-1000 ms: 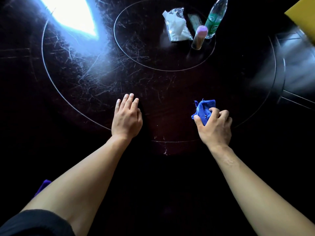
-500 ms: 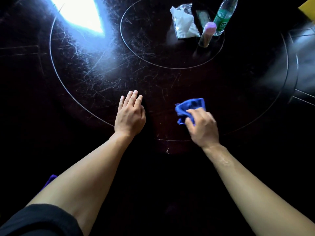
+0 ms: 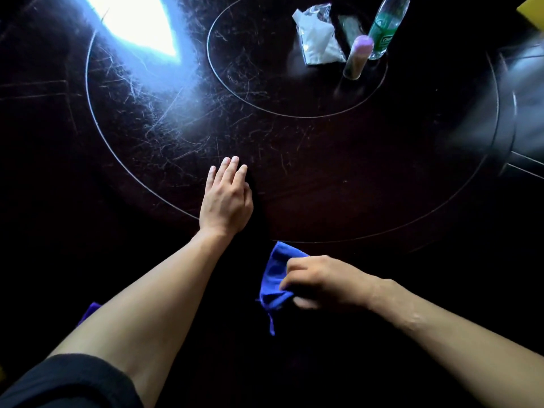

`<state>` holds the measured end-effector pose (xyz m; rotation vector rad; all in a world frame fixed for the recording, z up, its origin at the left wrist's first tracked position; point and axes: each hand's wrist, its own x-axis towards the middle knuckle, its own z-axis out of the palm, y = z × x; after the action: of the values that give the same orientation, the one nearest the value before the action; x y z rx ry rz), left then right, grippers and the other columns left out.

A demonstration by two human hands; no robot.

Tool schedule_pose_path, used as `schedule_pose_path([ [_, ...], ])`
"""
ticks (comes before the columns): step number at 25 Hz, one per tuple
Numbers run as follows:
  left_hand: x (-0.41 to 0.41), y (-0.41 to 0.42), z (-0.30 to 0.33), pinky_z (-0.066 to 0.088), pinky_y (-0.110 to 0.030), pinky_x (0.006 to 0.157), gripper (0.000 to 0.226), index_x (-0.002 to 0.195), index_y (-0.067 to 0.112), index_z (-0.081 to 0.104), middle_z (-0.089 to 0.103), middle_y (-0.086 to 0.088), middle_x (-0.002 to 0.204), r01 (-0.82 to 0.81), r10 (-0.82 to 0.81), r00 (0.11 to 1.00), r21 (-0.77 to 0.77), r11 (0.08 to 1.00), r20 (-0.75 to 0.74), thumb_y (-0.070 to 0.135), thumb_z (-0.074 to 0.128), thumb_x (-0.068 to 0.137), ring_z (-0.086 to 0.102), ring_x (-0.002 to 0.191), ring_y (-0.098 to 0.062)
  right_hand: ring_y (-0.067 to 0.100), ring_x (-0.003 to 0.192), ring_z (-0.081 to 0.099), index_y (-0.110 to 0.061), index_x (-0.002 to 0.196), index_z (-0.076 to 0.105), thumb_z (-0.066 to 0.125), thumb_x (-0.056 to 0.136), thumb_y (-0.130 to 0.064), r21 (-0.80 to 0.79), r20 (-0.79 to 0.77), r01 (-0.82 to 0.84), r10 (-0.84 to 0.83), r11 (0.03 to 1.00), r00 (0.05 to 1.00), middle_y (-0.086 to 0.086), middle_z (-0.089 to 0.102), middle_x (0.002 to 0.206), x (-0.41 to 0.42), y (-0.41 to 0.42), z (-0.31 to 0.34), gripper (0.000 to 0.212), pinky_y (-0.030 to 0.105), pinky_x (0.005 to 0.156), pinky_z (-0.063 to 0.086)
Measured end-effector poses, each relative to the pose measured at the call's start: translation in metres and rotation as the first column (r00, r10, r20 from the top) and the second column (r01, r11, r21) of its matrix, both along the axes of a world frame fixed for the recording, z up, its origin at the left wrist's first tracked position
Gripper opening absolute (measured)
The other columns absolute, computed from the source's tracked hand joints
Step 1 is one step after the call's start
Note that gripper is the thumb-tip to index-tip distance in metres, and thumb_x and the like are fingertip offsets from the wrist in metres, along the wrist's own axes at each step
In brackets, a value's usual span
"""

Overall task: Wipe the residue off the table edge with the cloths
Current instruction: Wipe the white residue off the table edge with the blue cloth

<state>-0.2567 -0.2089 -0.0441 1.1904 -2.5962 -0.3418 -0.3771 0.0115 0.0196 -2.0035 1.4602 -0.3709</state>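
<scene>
A dark, scratched round table [image 3: 338,184] fills the view, with a thin ring line near its near edge. My right hand [image 3: 321,282] grips a crumpled blue cloth [image 3: 275,275] just below that ring line, at the table's near edge, and a corner of the cloth hangs down. My left hand [image 3: 225,198] lies flat on the table, fingers together, holding nothing. A second purple-blue cloth [image 3: 89,312] peeks out behind my left forearm, mostly hidden.
At the back, inside a smaller ring, stand a green-labelled plastic bottle [image 3: 387,28], a pink-capped tube [image 3: 357,58] and a white tissue pack [image 3: 318,39]. A bright glare [image 3: 132,22] covers the far left. A yellow object [image 3: 532,8] shows at the top right corner.
My right hand has drawn the blue cloth from the table's middle toward me and leftward, down to the near edge. My left hand has stayed flat in place.
</scene>
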Motion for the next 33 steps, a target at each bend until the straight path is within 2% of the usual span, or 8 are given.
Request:
schedule_pose_path([
  [7,-0.002,0.004,0.001,0.013,-0.046,0.125,0.048,0.144,0.008,0.047,0.035,-0.013,0.159,0.002,-0.002,1.0,0.012,1.0,0.015,0.022,0.04,0.099,0.025,0.151,-0.025,-0.001,0.073,0.054,-0.022,0.104,0.071,0.071,0.077,-0.018,-0.209,0.256,0.771,-0.727,0.601,0.637,-0.007,0.064,0.088,-0.093,-0.051,0.016,0.028,0.006,0.07,0.039],
  [13,-0.003,0.004,-0.004,0.015,-0.046,0.125,0.048,0.143,0.008,0.049,0.038,-0.013,0.158,-0.003,0.003,1.0,-0.004,1.0,-0.003,0.022,0.039,0.098,0.027,0.15,-0.026,0.025,0.083,0.062,-0.02,0.119,0.065,0.059,0.089,-0.028,-0.262,-0.076,0.903,-0.94,0.34,0.332,0.006,0.059,0.103,-0.114,-0.063,-0.027,0.032,0.035,0.076,0.053],
  [15,-0.002,0.003,-0.005,0.016,-0.047,0.124,0.048,0.142,0.008,0.049,0.038,-0.013,0.157,-0.004,0.004,1.0,-0.012,1.0,-0.007,0.022,0.039,0.098,0.028,0.15,-0.026,0.031,0.082,0.063,-0.017,0.119,0.064,0.059,0.088,-0.027,-0.312,-0.092,0.866,-0.919,0.392,0.383,0.009,0.059,0.1,-0.089,-0.047,-0.03,0.033,0.034,0.071,0.05],
  [20,0.001,-0.001,-0.006,0.017,-0.047,0.124,0.049,0.141,0.008,0.051,0.04,-0.013,0.156,0.005,-0.005,1.0,-0.02,1.0,-0.018,0.023,0.038,0.096,0.03,0.149,-0.026,0.021,0.08,0.064,-0.018,0.11,0.071,0.068,0.079,-0.026,-0.154,-0.002,0.467,-0.473,0.871,0.881,0.003,0.061,0.092,-0.002,0.022,-0.014,0.032,0.032,0.075,0.055],
  [22,0.001,-0.002,-0.005,0.017,-0.046,0.124,0.049,0.14,0.007,0.051,0.04,-0.014,0.156,0.004,-0.004,1.0,-0.019,1.0,-0.015,0.023,0.037,0.096,0.03,0.149,-0.026,0.013,0.078,0.061,-0.019,0.112,0.071,0.069,0.08,-0.024,0.015,0.142,0.466,-0.464,0.884,0.875,-0.003,0.058,0.092,0.013,0.041,-0.006,0.033,0.027,0.074,0.052],
  [27,0.0,-0.001,-0.006,0.015,-0.046,0.125,0.049,0.141,0.008,0.05,0.039,-0.013,0.157,0.01,-0.01,1.0,-0.004,1.0,-0.013,0.024,0.035,0.097,0.028,0.15,-0.025,0.002,0.078,0.056,-0.02,0.11,0.069,0.065,0.083,-0.026,-0.161,0.342,0.793,-0.72,0.588,0.604,-0.007,0.06,0.088,-0.041,0.035,0.015,0.027,0.013,0.074,0.043],
  [31,-0.001,0.001,-0.005,0.015,-0.046,0.125,0.049,0.142,0.008,0.05,0.039,-0.013,0.157,0.002,-0.002,1.0,-0.001,1.0,-0.017,0.024,0.036,0.098,0.027,0.15,-0.025,0.009,0.071,0.054,-0.014,0.108,0.072,0.065,0.084,-0.023,-0.305,0.199,0.928,-0.939,0.212,0.28,0.001,0.058,0.086,-0.105,0.04,0.005,0.026,0.016,0.069,0.046],
  [33,-0.001,0.001,-0.006,0.015,-0.046,0.125,0.049,0.142,0.008,0.05,0.039,-0.013,0.157,0.002,-0.002,1.0,-0.001,1.0,-0.017,0.024,0.036,0.098,0.027,0.15,-0.025,0.021,0.075,0.06,-0.012,0.109,0.072,0.069,0.084,-0.018,-0.28,0.059,0.94,-0.974,0.194,0.218,0.007,0.06,0.089,-0.103,0.048,-0.012,0.026,0.03,0.074,0.051],
])
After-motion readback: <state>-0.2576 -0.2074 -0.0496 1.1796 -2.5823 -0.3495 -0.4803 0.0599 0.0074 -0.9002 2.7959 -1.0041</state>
